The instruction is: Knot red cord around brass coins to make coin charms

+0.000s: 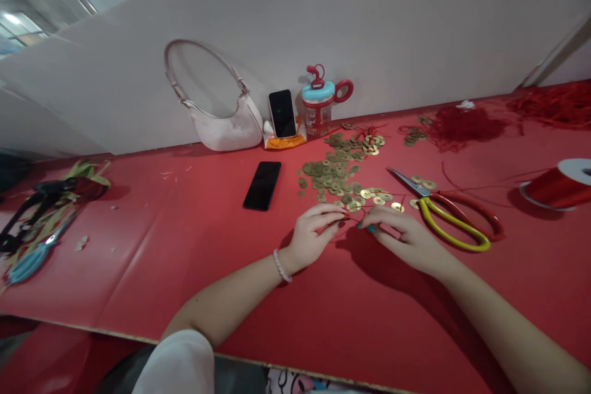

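Observation:
My left hand (pixel 316 234) pinches a thin red cord (pixel 353 217) between thumb and fingers, a beaded bracelet on its wrist. Close by on the right, my right hand (pixel 404 235) has thumb and forefinger pressed together on the same cord. What is knotted or threaded at the fingertips is too small to make out. Just beyond both hands lies a loose pile of brass coins (pixel 330 175) with holes. Right of the pile, scissors (pixel 443 206) with one red and one yellow handle lie with their blades toward the back.
A black phone (pixel 262 185) lies left of the coins. Behind stand a pale handbag (pixel 226 129), a propped phone (pixel 282 113) and a drinking jar (pixel 318 108). Rightward are a red cord spool (pixel 556 188) and tangled red cord (pixel 468 126). Blue-handled scissors (pixel 32 263) lie far left.

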{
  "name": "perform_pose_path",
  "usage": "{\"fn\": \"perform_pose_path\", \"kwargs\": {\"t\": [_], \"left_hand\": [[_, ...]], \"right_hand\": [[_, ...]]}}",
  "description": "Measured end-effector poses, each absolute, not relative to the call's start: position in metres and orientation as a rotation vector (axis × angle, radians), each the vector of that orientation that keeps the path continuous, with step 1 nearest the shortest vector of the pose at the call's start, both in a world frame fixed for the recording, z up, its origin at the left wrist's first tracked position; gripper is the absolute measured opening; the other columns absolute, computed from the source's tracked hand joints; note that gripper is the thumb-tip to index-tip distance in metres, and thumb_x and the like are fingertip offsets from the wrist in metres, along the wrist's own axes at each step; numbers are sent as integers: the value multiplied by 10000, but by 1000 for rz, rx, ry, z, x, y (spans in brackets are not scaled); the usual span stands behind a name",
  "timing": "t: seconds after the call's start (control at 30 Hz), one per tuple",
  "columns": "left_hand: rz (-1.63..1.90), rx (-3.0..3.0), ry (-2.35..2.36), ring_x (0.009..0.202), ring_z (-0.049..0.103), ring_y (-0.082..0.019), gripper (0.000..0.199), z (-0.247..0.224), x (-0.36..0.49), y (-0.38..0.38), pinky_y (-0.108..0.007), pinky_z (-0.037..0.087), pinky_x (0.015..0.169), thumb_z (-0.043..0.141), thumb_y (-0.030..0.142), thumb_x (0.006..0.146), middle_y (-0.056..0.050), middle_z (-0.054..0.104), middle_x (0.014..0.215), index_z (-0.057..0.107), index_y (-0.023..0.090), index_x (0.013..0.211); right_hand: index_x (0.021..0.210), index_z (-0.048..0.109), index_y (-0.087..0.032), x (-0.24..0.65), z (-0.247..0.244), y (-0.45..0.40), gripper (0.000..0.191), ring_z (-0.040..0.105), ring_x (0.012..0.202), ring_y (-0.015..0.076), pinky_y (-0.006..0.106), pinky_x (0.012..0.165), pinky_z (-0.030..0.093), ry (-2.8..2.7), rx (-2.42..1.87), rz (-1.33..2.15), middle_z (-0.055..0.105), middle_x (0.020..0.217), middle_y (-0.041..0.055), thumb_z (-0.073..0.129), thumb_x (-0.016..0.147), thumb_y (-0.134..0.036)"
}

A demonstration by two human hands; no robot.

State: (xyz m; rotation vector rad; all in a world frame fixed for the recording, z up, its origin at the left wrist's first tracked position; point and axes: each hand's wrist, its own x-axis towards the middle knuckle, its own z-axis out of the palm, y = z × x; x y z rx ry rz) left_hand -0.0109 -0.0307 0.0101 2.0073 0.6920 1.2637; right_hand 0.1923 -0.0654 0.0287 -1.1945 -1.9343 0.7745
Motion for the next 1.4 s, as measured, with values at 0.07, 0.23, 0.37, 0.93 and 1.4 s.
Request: {"fn": "perform_pose_path", "kwargs": {"t": [0.07, 0.23, 0.37, 0.93, 1.4], "left_hand": [[1291, 1995, 704, 923, 627, -150, 171, 10, -12, -30, -317, 516, 837, 537, 169, 834, -83, 674, 981, 672, 176, 938], [1319, 1971, 760, 919, 626, -148, 168, 10, -12, -30, -317, 515, 841, 535, 174, 836, -80, 673, 983, 677, 178, 926], [1315, 1955, 753, 909, 630, -148, 160, 12, -11, -30, -316, 517, 838, 540, 193, 838, -77, 680, 966, 683, 180, 909], [1012, 1996, 581, 759, 601, -106, 139, 9, -10, -35, -315, 524, 773, 567, 171, 813, -104, 509, 1200, 681, 178, 893], [963, 1925, 652, 855, 622, -145, 161, 11, -10, -35, -274, 499, 805, 563, 189, 814, -75, 668, 920, 694, 171, 906]], "right_hand": [[821, 620, -223, 195, 26, -64, 170, 586, 759, 178, 306, 717, 463, -1945, -1213, 772, 636, 810, 36, 472, 750, -181], [797, 595, -209, 199, 23, -62, 157, 571, 728, 174, 304, 684, 454, -1954, -1276, 806, 618, 776, 35, 450, 744, -180], [758, 592, -205, 198, 26, -61, 157, 548, 671, 162, 291, 641, 448, -1949, -1297, 810, 603, 733, 28, 443, 717, -176], [943, 673, -244, 187, 31, -68, 210, 586, 747, 164, 293, 699, 486, -1897, -1162, 787, 623, 823, 49, 508, 813, -255], [796, 628, -221, 190, 27, -66, 77, 616, 774, 166, 296, 732, 506, -1890, -1087, 690, 645, 816, 41, 562, 809, -256]]}}
